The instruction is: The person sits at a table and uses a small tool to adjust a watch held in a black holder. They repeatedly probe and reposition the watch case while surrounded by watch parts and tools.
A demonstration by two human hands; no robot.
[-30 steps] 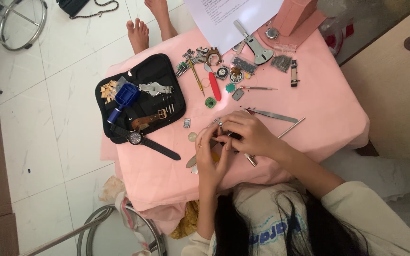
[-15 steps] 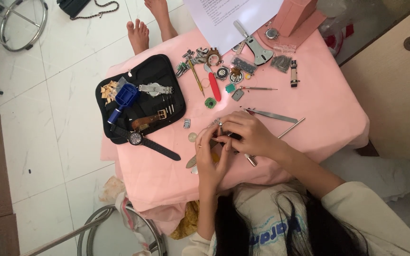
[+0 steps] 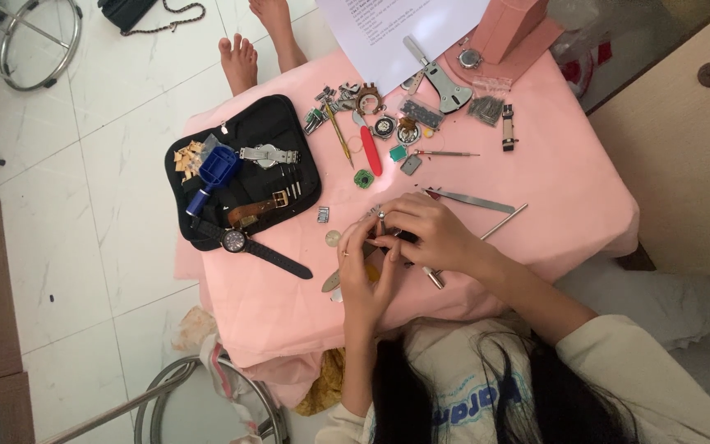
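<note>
Landmark: pink cloth-covered table [image 3: 536, 181].

Packages/papers: white printed paper sheet [image 3: 404, 29] lies at the table's far edge; a pink box-shaped stand [image 3: 513, 29] sits just beside it, w/ a small round watch head at its base. Black zip-open tool pouch [image 3: 248, 160] lies on the table's left part, holding a blue plastic watch tool [image 3: 214, 171], a silver metal-band watch [image 3: 269, 154] and a brown leather strap [image 3: 256, 210]. Black-strap wristwatch [image 3: 244, 245] lies at the pouch's near edge, long axis diagonal across the table.

Grip: left hand [image 3: 363, 267] and right hand [image 3: 429, 234] meet near the table's near-centre, fingertips pinched together on a small silvery metal part [image 3: 380, 216]. Both hands clenched around it; the part is too small to identify. It sticks up away from the person, toward the table's far edge.

Near the hands: long steel tweezers [image 3: 474, 200] lie just beyond the right hand, long axis roughly left-right. Red-handled tool [image 3: 371, 156] lies toward table centre, among small loose parts.
</note>
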